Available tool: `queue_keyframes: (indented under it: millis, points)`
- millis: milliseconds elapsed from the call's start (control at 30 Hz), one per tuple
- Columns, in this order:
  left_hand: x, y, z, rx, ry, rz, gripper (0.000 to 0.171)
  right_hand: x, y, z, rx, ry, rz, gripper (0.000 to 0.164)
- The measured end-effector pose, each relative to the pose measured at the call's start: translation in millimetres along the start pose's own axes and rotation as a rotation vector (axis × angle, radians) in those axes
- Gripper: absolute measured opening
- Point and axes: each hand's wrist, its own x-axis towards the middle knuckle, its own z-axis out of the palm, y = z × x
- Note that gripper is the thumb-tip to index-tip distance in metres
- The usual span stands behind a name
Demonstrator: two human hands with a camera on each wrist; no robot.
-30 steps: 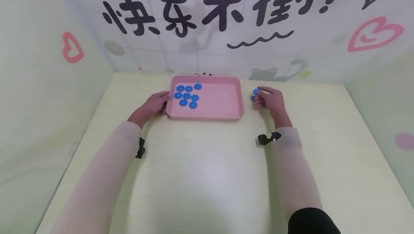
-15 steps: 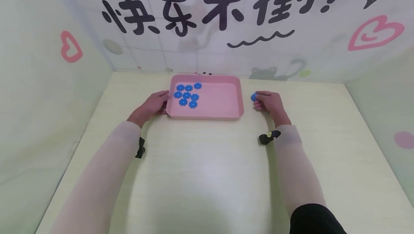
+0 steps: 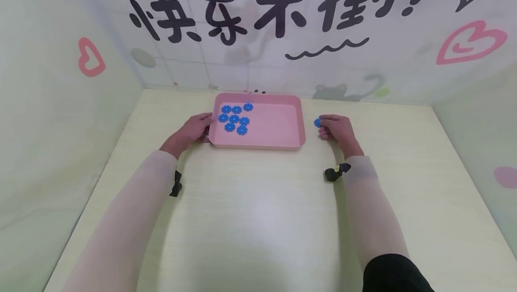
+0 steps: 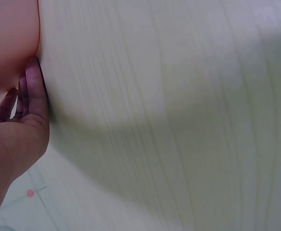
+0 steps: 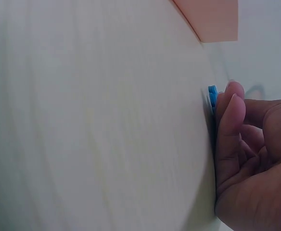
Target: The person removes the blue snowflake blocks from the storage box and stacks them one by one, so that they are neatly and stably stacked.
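Since a second ago the right hand (image 3: 336, 129) has lowered to the table (image 3: 258, 202) — it pinches a blue flower piece (image 3: 317, 123) at three o'clock of the pink tray (image 3: 278, 126), outside it. The left hand (image 3: 192, 129) grips the nine-o'clock rim — eight flower pieces (image 3: 234, 119) lie inside.

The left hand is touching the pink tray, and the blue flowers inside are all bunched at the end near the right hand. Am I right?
Not quite: the blue flowers are bunched at the end near the left hand, as the head view shows. That hand is touching the pink tray.
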Motion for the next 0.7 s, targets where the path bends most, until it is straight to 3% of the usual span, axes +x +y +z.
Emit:
queue_keyframes:
  millis: [367, 567, 700]
  points:
    - [-0.6, 2.8, 0.0, 0.005, 0.004, -0.002, 0.052, -2.0, -5.5, -1.6, -0.01, -0.021, 0.0, 0.046]
    - [-0.9, 3.6, 0.2, -0.002, -0.003, -0.012, 0.053, 2.4, -22.7, -1.1, -0.122, -0.022, 0.015, 0.044]
    - [-2.3, 1.7, 0.3, 0.006, 0.004, -0.016, 0.052, 8.0, -41.0, 10.3, -0.203, -0.03, -0.036, 0.041]
